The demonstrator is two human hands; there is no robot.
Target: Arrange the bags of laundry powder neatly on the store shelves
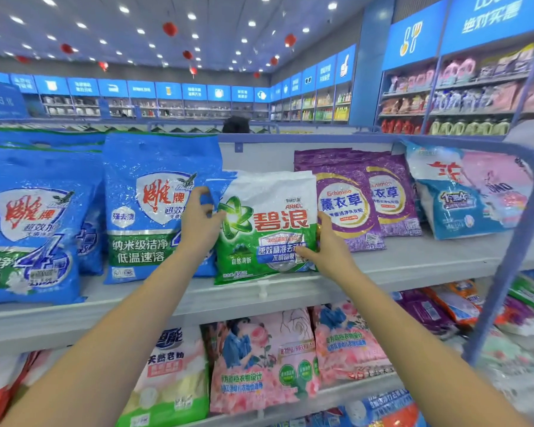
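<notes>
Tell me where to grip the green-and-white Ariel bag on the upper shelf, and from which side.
Probably its two side edges, reaching in from the front. The Ariel bag stands upright, face out, close between the blue bag and purple bag. The left hand and right hand grip there.

on the shelf [413, 263], the ariel bag [269, 229] stands between the eagle bag [148, 211] and lavender bags [349, 198].

Green-and-white laundry powder bag [267, 226] stands upright on the upper shelf [413, 260].
</notes>
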